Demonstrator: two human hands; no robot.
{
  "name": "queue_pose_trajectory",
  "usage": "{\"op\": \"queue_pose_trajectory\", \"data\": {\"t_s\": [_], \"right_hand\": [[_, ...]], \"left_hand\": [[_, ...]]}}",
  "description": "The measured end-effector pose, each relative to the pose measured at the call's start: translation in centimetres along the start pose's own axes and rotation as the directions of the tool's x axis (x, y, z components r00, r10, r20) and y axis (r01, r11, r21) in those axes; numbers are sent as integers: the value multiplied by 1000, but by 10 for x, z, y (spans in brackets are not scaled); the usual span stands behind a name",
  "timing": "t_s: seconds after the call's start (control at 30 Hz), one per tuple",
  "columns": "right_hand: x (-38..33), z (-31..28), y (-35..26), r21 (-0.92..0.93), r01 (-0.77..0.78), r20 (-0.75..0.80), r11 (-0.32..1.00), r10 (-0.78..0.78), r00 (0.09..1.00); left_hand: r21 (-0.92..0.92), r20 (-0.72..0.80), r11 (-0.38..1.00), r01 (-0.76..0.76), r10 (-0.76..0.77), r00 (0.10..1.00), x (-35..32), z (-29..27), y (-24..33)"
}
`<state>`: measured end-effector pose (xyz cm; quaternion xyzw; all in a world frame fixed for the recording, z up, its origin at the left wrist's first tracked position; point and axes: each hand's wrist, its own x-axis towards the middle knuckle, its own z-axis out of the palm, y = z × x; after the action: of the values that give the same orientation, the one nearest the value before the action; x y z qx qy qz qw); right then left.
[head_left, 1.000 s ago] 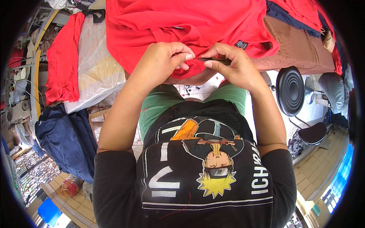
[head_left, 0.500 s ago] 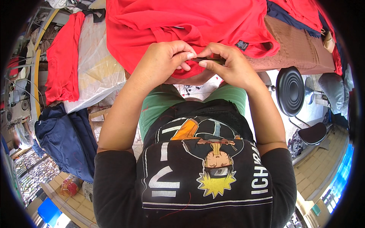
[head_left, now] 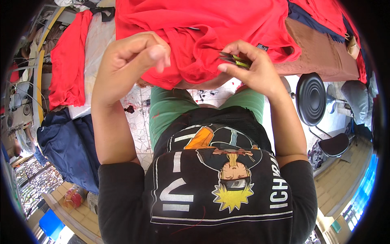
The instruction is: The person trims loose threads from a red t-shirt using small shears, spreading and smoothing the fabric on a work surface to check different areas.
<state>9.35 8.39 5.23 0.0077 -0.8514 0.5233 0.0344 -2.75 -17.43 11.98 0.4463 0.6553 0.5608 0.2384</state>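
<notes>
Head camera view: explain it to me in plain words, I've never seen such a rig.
No machine here: these are a person's own bare hands, seen from a wide fisheye camera worn on the head, looking down. That's why edges bend and the black shirt fills the bottom.

Ahead, a red garment lies spread on a brown-covered table. The right hand holds small dark-bladed clippers. The left hand is curled; whether it pinches anything is unclear.

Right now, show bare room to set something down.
Bare brown cloth lies between the red garment and the navy fabric to its right; the round black seat looks bare too. Left of the right hand it's crowded with bunched garment.
</notes>
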Motion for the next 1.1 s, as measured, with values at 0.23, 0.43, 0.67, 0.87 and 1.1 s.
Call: {"op": "queue_pose_trajectory", "data": {"t_s": [0.23,0.43,0.67,0.87,1.1], "right_hand": [[12,46,17,50,-49,-87,998,53,995],[16,29,2,339,-197,-55,920,228,972],[16,22,1,349,-207,-44,914,237,971],[15,22,9,255,-144,-77,956,169,983],[9,22,-4,-209,40,-291,977,-102,951]], "left_hand": [[479,-117,878,14,48,992,-4,53,-58],[594,-205,805,4,146,968,0,60,-77],[597,-219,802,-26,194,956,7,60,-71],[93,-324,976,199,-159,933,7,67,-68],[-225,-282,941,255,-313,907,8,68,-64]]}}
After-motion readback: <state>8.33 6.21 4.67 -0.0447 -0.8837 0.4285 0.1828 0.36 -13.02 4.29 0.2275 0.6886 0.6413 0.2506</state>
